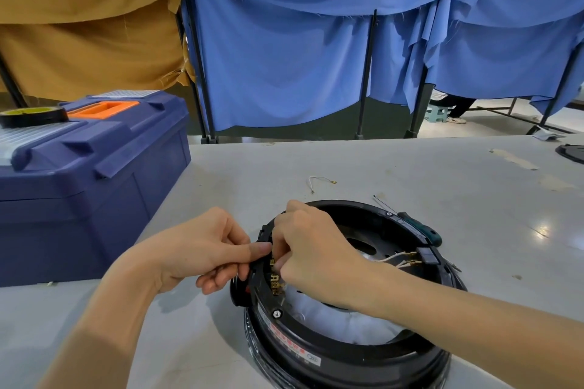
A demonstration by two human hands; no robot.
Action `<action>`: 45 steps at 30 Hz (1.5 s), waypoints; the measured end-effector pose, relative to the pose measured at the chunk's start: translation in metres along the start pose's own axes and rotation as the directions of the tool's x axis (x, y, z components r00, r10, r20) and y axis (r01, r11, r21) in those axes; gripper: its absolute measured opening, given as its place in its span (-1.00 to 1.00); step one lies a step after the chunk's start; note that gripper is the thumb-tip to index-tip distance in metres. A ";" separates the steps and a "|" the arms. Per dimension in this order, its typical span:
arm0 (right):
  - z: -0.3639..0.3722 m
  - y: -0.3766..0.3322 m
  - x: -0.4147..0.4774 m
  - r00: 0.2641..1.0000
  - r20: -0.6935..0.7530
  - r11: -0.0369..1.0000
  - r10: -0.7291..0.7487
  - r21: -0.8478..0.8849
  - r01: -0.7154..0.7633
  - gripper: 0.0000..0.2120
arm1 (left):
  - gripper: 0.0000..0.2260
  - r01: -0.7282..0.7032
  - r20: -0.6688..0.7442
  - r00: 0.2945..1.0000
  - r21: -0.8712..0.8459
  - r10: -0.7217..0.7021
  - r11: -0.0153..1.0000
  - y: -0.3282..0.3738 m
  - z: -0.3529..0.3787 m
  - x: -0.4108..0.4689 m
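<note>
A dark blue toolbox point(94, 174) stands at the left end of the grey table point(410, 167), with a roll of black tape point(31, 115) on its lid. Just right of it, the left hand point(202, 249) grasps the left edge of the black cooker base point(331, 354): the thumb lies straight along the top of the rim and the fingers curl under it, pinching it. The right hand point(313, 249) touches the left one and reaches over the rim from the other side. Its fingers are bent down onto the brass terminals point(275, 281) inside the wall; whether they pinch one is hidden, so I cannot tell.

The cooker base lies upside down on the table, near its front edge, round and open, with a red-and-white label on its near wall. White wires point(392, 257) run to a black block at its right. A green-handled screwdriver point(417, 226) rests against the far right rim, and a short loose wire point(319, 181) lies behind.
</note>
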State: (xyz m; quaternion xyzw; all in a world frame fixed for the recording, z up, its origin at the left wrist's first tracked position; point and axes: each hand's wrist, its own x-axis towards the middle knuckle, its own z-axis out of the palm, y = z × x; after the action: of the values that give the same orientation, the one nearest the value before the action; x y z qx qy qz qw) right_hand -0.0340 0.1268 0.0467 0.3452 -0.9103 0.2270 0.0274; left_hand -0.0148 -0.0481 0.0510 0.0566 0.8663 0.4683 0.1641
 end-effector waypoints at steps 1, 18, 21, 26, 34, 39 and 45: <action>0.001 0.001 0.000 1.000 -0.006 1.000 -0.002 0.009 0.002 -0.81 | -0.60 -0.001 -0.003 1.000 -0.001 0.001 1.000 0.000 0.001 0.000; -0.053 0.077 -0.007 0.972 -0.197 0.990 0.127 0.082 -0.113 -0.81 | -0.56 -0.059 -0.322 0.946 -0.085 0.028 0.995 -0.005 0.008 0.017; -0.048 0.083 -0.010 0.987 -0.076 0.987 0.140 0.095 -0.133 -0.75 | -0.59 -0.155 -0.457 0.887 -0.152 0.070 0.976 -0.006 0.020 0.031; -0.035 0.067 -0.017 0.966 -0.256 0.999 -0.037 0.017 0.043 -0.91 | -0.62 -0.117 -0.470 0.882 -0.163 0.027 0.980 -0.010 0.022 0.035; -0.026 0.020 -0.018 0.986 0.066 0.989 -0.150 0.007 0.150 -0.82 | -0.57 0.055 -0.279 0.957 -0.087 -0.077 0.995 -0.005 0.005 0.015; -0.016 0.017 -0.012 0.984 0.050 0.983 -0.172 -0.053 0.175 -0.89 | -0.55 0.051 -0.051 0.997 -0.033 -0.052 0.998 -0.008 -0.003 0.004; -0.009 0.011 -0.008 0.988 0.064 0.987 -0.142 -0.063 0.146 -0.89 | -0.57 0.007 -0.015 1.000 -0.077 -0.008 0.997 -0.008 -0.001 0.005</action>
State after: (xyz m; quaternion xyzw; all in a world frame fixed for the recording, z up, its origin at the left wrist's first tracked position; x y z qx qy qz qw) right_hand -0.0356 0.1426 0.0486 0.4157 -0.8904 0.1832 0.0282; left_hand -0.0196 -0.0525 0.0437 0.0437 0.8490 0.5013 0.1614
